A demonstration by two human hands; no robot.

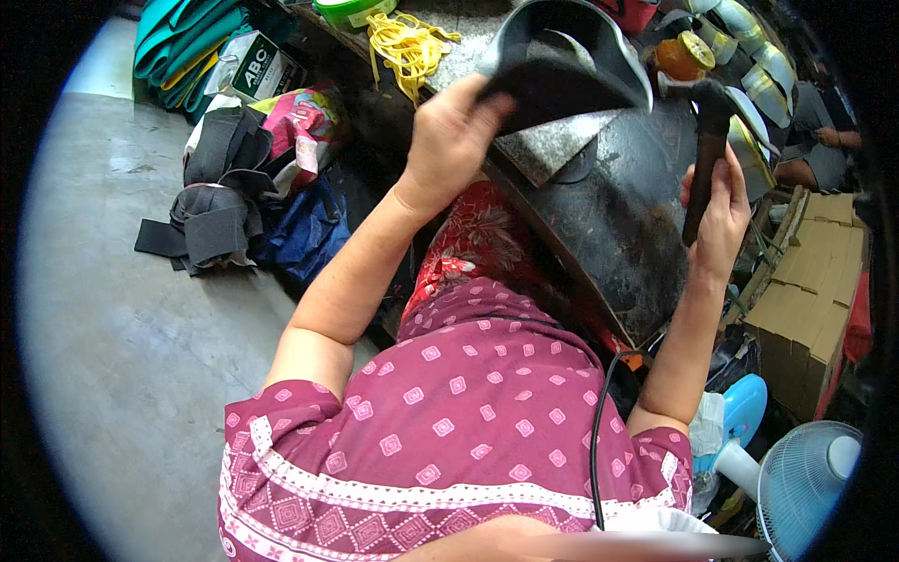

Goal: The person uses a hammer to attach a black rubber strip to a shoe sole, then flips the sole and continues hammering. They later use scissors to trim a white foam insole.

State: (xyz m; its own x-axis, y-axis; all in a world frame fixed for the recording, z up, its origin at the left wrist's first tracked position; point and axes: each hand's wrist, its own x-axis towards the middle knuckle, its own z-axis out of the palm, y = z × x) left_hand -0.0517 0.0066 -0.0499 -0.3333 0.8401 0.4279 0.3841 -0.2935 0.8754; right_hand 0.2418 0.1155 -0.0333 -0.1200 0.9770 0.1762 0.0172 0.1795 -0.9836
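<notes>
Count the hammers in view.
1: the dark-handled hammer, gripped in the right hand, in front of the dark worktop from this view. Others could be hidden in the clutter.

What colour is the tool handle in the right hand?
The handle is dark brown, nearly black toward its top; it shows best in the head view.

Dark worktable (pixel 637 225) with a grey speckled slab (pixel 545 150), yellow cords (pixel 407 49) and a green tub (pixel 354 13).
</notes>
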